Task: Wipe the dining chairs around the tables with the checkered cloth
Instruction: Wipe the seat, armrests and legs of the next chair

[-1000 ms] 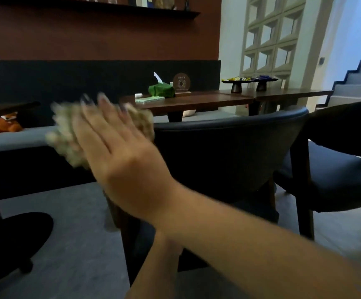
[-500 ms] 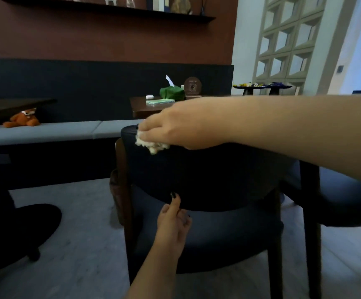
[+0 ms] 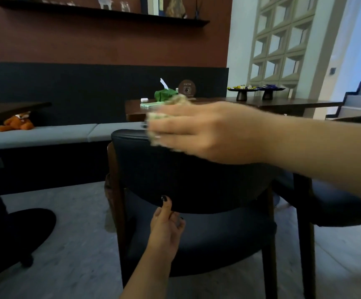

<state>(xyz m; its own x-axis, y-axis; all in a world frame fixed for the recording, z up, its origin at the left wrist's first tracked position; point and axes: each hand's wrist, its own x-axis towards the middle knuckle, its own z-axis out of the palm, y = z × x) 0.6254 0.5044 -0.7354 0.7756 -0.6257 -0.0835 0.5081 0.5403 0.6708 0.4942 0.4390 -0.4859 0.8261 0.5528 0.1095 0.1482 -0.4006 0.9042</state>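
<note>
A dark padded dining chair (image 3: 186, 180) stands right in front of me, its back towards me. My right hand (image 3: 207, 130) reaches in from the right and holds the bunched checkered cloth (image 3: 153, 116) against the top edge of the backrest, near its left end. Both hand and cloth are motion-blurred. Lower down, my left hand (image 3: 166, 227) points up, its index fingertip touching the bottom edge of the backrest and its other fingers loosely curled, holding nothing.
A second dark chair (image 3: 337, 208) stands close on the right. Behind the chairs is a wooden table (image 3: 283, 103) with a green tissue box (image 3: 164, 94). A grey bench (image 3: 45, 134) carries a plush toy (image 3: 16, 124). A black round base (image 3: 24, 225) sits on the floor at left.
My right hand has carried the cloth from the raised position at left down onto the chair's top edge and slid it slightly right. My left hand stays at the backrest's lower edge.
</note>
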